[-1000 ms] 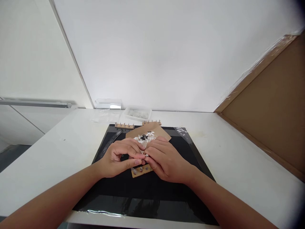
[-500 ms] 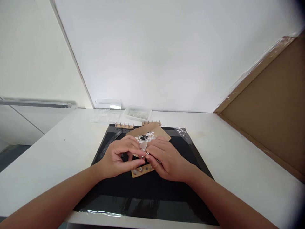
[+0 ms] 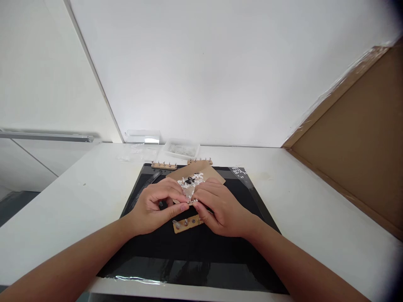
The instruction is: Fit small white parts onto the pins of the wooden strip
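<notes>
Left hand and right hand meet fingertip to fingertip in my feed, each with thumb and forefinger pinched on a tiny shiny silver-coloured metal piece — most of it hidden by the fingers. I see that piece above the glossy black rectangular mat, and I take it as my clock's centre.

Just below, at six o'clock, lies a short tan wooden strip with round studs, its right end partly behind the right hand. At twelve, a brown paper sheet bears a heap of white and black scraps. A curved dark strip sits between nine and ten, just beside the left hand. Farther off I make out two tan wooden bars with upright metal pegs — one at eleven, one at twelve — with a translucent white plastic tray beyond.
</notes>
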`<action>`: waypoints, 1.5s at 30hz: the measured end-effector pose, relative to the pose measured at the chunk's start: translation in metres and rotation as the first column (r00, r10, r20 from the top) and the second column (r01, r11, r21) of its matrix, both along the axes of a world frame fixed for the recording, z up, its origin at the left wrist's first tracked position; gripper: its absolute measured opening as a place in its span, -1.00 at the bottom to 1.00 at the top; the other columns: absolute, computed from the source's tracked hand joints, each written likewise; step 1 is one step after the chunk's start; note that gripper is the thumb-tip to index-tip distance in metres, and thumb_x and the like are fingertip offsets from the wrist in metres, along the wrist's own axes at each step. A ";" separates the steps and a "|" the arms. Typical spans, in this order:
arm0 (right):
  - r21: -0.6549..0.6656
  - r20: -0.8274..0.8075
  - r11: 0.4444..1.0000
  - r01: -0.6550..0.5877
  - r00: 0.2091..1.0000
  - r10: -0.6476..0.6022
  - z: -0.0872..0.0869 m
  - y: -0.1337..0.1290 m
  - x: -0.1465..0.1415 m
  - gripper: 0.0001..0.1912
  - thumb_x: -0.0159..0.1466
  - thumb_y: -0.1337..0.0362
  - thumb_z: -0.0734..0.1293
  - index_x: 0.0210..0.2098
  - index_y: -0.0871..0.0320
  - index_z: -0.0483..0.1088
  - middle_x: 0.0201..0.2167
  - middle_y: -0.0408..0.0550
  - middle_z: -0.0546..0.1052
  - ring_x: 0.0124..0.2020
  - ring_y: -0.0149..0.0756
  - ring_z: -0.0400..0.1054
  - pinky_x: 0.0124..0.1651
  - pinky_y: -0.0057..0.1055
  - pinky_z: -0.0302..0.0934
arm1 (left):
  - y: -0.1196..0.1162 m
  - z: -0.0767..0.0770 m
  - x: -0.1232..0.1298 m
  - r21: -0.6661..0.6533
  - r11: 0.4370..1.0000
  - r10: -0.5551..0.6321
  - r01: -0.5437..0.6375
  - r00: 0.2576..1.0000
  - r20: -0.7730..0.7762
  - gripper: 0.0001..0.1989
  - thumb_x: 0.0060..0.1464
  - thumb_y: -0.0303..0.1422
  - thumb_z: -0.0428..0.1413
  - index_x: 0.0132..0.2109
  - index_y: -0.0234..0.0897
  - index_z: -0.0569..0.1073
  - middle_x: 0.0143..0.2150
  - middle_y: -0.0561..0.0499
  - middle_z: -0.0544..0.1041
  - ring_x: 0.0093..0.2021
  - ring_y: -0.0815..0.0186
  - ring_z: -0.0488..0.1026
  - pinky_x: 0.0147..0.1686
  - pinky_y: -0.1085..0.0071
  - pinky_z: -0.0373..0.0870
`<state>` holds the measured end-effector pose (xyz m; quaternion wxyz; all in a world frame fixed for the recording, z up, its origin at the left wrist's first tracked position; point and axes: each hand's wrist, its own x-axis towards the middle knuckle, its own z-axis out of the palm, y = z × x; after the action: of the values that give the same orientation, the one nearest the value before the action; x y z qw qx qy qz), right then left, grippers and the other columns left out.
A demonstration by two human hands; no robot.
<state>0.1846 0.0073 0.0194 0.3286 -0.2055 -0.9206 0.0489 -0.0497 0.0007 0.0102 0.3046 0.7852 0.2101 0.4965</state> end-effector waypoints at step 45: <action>0.030 -0.010 1.000 0.007 1.000 -0.006 -0.004 0.001 -0.004 -0.83 0.26 0.45 0.19 -0.43 0.11 0.18 -0.56 -0.27 0.22 -0.50 -0.39 0.02 -0.31 -0.36 -0.08 | -0.012 0.000 0.009 -0.544 0.825 -0.117 0.150 0.989 0.095 -0.82 0.33 -0.28 0.22 -0.14 -0.31 0.63 -0.23 -0.08 0.58 -0.31 0.35 0.58 -0.61 0.68 0.44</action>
<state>0.1811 0.0082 0.0158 0.3364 -0.2032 -0.9188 0.0352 -0.0411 -0.0111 0.0099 0.5570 0.6627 0.2797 0.4152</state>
